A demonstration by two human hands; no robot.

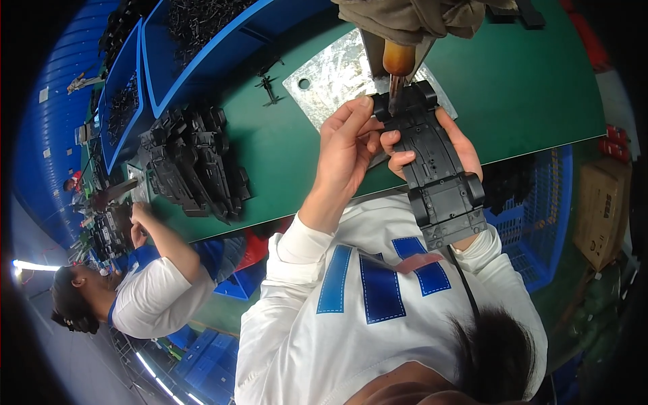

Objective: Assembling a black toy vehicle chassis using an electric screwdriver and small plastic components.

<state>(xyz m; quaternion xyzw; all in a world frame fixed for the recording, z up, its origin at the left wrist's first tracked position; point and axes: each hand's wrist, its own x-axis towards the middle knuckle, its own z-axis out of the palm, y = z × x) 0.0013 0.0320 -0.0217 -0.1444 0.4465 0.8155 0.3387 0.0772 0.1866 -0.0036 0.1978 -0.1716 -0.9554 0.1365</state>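
Observation:
A black plastic toy car chassis with wheels at its corners is tilted in front of me, its underside toward the view. My right hand cradles it from beneath, fingers wrapped round both long sides. At its far left corner, my left hand is closed with thumb and finger against the front wheel. Whether a small part sits in that pinch is hidden. The tip of a screwdriver with an amber housing comes down from above onto the chassis's far end. Under it lies a shiny metal plate.
Several black chassis parts are piled on the green table at left. Blue bins of small black parts stand behind. A small black part lies nearby. A co-worker works at left. A blue crate and cardboard box are at right.

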